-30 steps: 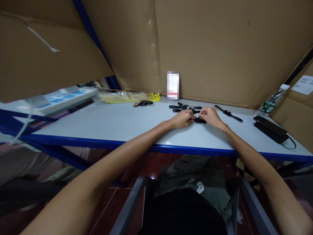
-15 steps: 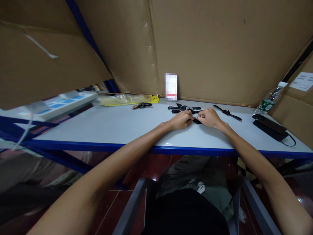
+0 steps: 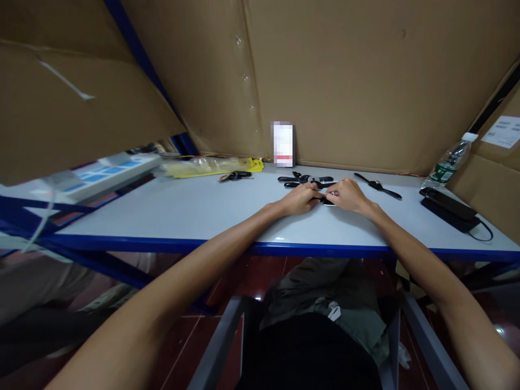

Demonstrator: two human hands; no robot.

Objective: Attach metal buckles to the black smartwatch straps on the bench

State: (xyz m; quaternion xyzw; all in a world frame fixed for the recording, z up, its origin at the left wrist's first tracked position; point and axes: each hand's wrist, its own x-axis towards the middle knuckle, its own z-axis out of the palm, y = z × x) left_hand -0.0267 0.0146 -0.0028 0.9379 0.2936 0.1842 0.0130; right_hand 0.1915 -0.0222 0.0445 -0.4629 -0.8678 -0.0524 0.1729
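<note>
My left hand (image 3: 301,199) rests on the table with its fingers bent together at a small flat black piece (image 3: 329,202) with a pale front edge. On the other side, my right hand (image 3: 345,195) is curled closed over the same piece, its fingertips pressed close to the left ones. The fingers hide most of it, so its kind does not show. Just beyond my left hand lie black two-handled tools (image 3: 289,179) with grey middles, like spokeshaves. A similar black two-handled tool (image 3: 377,186) lies apart, right of my right hand.
A phone (image 3: 283,145) leans on the cardboard wall (image 3: 325,81). At left are yellow-edged plastic packets (image 3: 215,167), a dark bundled item (image 3: 235,175) and a white power strip (image 3: 109,176). A plastic bottle (image 3: 447,165) and black case (image 3: 449,210) stand at right.
Both hands stay at the same spot on the small black piece, with only a slight shift of the fingers. The view has moved very little.
</note>
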